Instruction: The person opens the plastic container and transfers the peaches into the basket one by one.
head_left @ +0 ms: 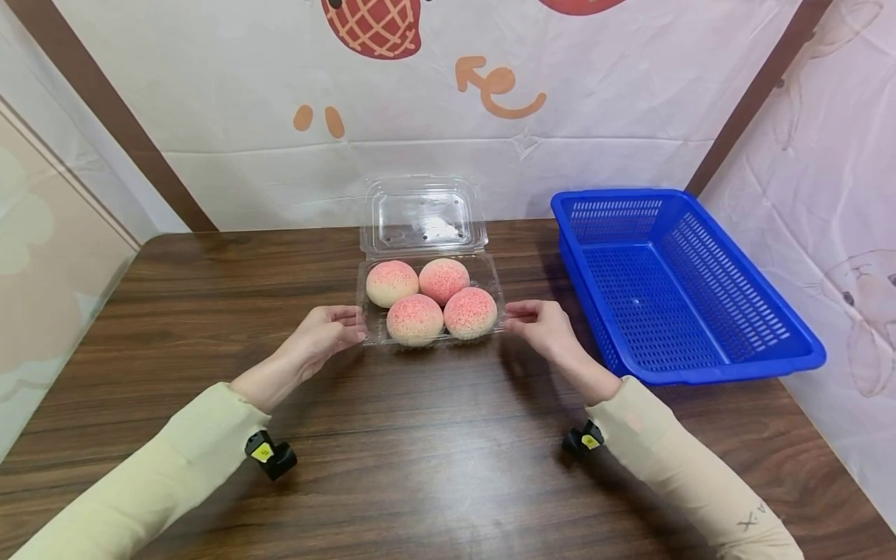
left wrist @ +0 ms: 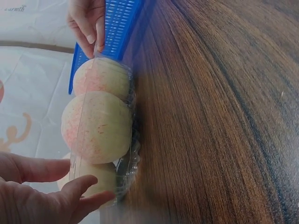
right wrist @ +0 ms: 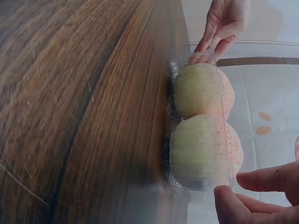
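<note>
Right sleeve (head_left: 693, 470) carried dark marks (head_left: 747, 523) resembling X and A. Yellow label (head_left: 262, 452) on left wrist camera (head_left: 283, 462) and yellow tag (head_left: 590, 442) on right wrist camera (head_left: 575, 443) were too small to read. Backdrop (left wrist: 28, 28) lettering (left wrist: 15, 9) in left wrist view was blurred, illegible.

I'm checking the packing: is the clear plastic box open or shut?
Open: the clear plastic box has its lid raised at the back, leaving the peaches uncovered from above.

Peaches (head_left: 415, 317) in container (head_left: 483, 271), basket (head_left: 630, 295) right; table (head_left: 420, 451) beneath
</note>
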